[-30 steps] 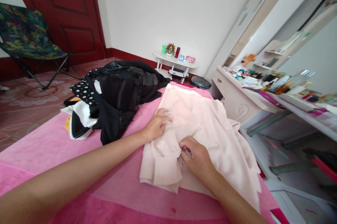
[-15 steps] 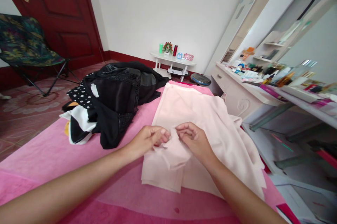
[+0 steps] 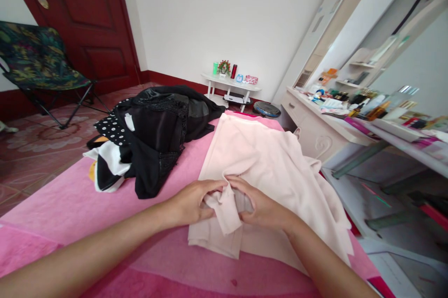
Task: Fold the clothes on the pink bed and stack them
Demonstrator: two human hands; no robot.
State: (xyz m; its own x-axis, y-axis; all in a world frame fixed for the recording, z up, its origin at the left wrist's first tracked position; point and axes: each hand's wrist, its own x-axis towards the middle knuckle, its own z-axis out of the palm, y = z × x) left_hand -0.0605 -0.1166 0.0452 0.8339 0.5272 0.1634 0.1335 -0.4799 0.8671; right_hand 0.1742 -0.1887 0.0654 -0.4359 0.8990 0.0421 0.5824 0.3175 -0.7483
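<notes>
A pale pink garment (image 3: 273,158) lies spread on the pink bedding, and a knotted or folded fabric strip (image 3: 227,214) stands up at its lower left part. From the left, my left hand (image 3: 192,202) curls its fingers and thumb around this strip's side. My right hand (image 3: 262,207) mirrors it from the right, fingertips at the top of the strip and thumb lower down. Both sets of fingertips meet the cloth near the top of the bunch. Some of the fabric between the palms is hidden by the fingers.
To the left is a heap of black clothes (image 3: 157,135) with white and polka-dot pieces. Pink bedding (image 3: 133,242) lies under everything. A dressing table (image 3: 311,121) crowded with bottles stands at right, a small white stand (image 3: 231,81) by the wall, a folding chair (image 3: 42,60) at left.
Both hands have moved slightly down and turned around the fabric strip. Their fingers now cup it from both sides, and its end hangs lower and straighter toward me.
</notes>
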